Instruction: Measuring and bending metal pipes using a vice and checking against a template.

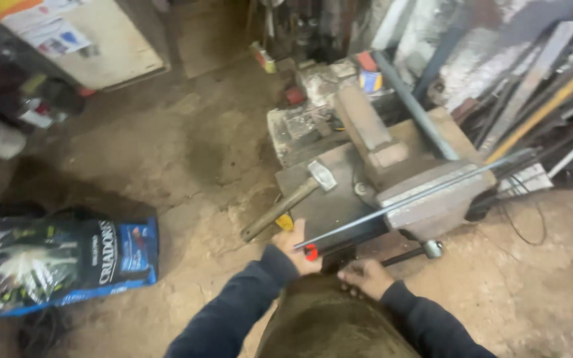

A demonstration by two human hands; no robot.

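Bag (61, 265): printed, lying on floor, far left, well apart from hands.
Hammer (293, 199): on bench (329, 209), handle toward L hand, head up-right.
L hand (294, 246): nearer hand; grip pinched on near end of rod, by a red part (310, 252). Arm comes in from lower left, bent.
Rod (419, 192): thin, long axis lower left to upper right, runs away from L hand across vise (432, 199).
R hand (365, 277): low, by knee, just below vise handle (412, 253); fingers curled, can't tell if holding anything.
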